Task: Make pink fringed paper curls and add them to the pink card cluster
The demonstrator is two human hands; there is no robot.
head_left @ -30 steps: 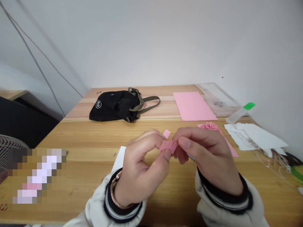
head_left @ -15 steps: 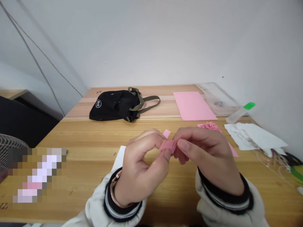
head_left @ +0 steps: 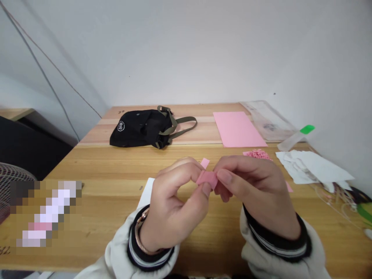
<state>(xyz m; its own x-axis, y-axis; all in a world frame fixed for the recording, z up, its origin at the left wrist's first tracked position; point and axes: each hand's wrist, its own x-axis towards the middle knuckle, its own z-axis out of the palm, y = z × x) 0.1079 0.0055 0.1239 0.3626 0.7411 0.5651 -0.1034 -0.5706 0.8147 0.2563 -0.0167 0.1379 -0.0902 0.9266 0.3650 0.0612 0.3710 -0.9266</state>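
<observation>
Between my hands, above the middle of the wooden table [head_left: 110, 201], is a small folded pink paper strip [head_left: 208, 178]. My left hand [head_left: 177, 205] pinches it between thumb and index finger, and a pink end [head_left: 205, 163] sticks up behind those fingers. At the strip's right end, the closed thumb and fingers of my right hand [head_left: 255, 190] grip it. A pile of curly pink shreds [head_left: 260, 154] lies behind my right hand, partly hidden by it. Part of a white sheet [head_left: 147, 192] shows beside my left hand.
A black bag [head_left: 139, 130] lies at the back left. Pink sheets [head_left: 240, 130] are at the back right, beside a clear plastic sleeve [head_left: 270, 122]. A green-capped tube [head_left: 293, 140], white paper [head_left: 319, 166] and tangled cords [head_left: 343, 199] are at the right. A blurred item lies at the left.
My right fingertips have shifted slightly along the strip's right end, and more of its flat face shows. Both hands stay in nearly the same place.
</observation>
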